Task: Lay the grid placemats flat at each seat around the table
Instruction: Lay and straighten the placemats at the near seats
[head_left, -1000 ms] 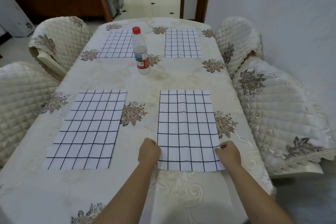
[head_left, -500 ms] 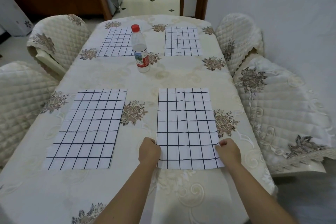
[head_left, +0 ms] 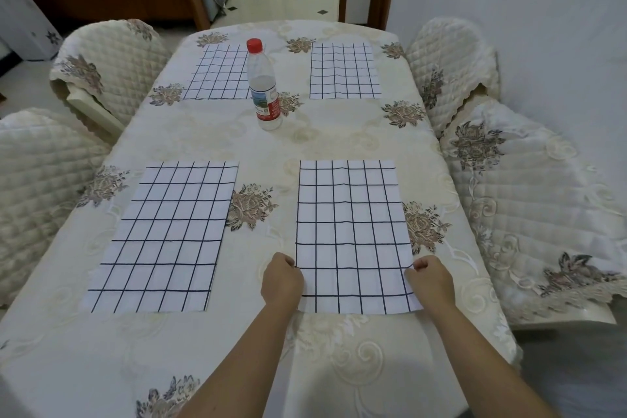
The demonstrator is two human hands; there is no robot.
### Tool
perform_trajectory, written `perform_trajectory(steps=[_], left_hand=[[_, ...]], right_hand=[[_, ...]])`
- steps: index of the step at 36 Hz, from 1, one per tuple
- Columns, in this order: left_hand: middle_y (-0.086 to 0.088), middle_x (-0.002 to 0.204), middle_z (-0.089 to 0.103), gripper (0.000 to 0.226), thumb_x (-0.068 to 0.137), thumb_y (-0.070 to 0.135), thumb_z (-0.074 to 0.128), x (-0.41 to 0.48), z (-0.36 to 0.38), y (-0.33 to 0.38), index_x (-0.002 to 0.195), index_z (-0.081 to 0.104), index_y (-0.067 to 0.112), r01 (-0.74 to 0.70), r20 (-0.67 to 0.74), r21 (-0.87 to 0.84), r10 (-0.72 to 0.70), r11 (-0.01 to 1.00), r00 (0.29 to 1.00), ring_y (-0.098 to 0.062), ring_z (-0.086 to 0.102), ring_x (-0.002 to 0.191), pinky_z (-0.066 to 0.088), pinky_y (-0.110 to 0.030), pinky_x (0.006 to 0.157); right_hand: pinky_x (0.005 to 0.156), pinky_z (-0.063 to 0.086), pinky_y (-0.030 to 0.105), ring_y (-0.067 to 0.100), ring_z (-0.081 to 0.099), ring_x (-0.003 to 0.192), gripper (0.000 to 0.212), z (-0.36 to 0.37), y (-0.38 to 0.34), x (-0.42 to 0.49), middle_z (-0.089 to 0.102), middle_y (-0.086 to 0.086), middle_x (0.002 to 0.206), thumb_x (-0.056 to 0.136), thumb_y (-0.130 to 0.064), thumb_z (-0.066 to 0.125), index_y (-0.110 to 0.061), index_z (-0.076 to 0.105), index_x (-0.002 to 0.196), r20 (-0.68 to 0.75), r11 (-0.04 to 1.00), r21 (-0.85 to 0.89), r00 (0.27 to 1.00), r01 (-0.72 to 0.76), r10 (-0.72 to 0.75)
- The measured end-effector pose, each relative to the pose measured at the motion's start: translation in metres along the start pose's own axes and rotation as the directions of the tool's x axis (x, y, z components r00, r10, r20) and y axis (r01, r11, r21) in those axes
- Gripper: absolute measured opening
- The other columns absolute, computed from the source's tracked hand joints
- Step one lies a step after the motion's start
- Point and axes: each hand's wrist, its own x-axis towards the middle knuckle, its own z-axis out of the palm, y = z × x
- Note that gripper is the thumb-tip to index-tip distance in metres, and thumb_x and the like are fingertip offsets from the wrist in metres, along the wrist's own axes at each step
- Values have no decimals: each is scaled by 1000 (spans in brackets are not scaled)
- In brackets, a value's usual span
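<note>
Several white placemats with a dark grid lie on the cream floral tablecloth (head_left: 203,142). The near right placemat (head_left: 353,231) lies flat, and I hold it by its two side edges close to the near corners. My left hand (head_left: 281,282) pinches its left edge and my right hand (head_left: 430,282) pinches its right edge. The near left placemat (head_left: 163,237) lies flat beside it. Two more lie at the far end, the far left placemat (head_left: 219,73) and the far right placemat (head_left: 342,71).
A clear water bottle (head_left: 264,92) with a red cap stands upright between the far mats, partly covering the far left one. Quilted covered chairs stand on the left (head_left: 101,61) and right (head_left: 529,200). An open doorway lies beyond the table.
Both hands keep their pinch on the near right placemat, which lies in much the same place. The view has tipped slightly.
</note>
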Motion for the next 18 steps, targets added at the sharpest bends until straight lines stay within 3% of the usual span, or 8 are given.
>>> perform_trajectory(steps=[10, 14, 18], left_hand=[[-6, 110, 61, 24, 90, 2, 43, -1, 2, 2, 109, 56, 9, -20, -8, 7, 20, 1000, 1000, -18, 52, 90, 42, -29, 78], [-6, 108, 61, 23, 90, 3, 43, 0, 2, 1, 108, 56, 9, -22, -8, -8, 22, 1000, 1000, -18, 51, 88, 44, -31, 79], [-6, 107, 61, 22, 90, 3, 44, -1, 3, 0, 107, 56, 9, -35, -7, -2, 35, 999, 999, -17, 49, 86, 42, -28, 77]], right_hand=[[53, 32, 27, 21, 47, 74, 7, -2, 0, 0, 53, 5, 79, 83, -5, 57, -7, 52, 87, -15, 999, 36, 1000, 7, -6], [60, 32, 29, 22, 48, 75, 7, -3, 1, 0, 54, 5, 81, 82, -5, 57, -6, 53, 87, -16, 999, 46, 1000, -3, 3], [54, 33, 26, 21, 48, 75, 7, -3, 2, 0, 53, 4, 80, 82, -4, 57, -6, 52, 87, -14, 998, 55, 1000, -8, 9]])
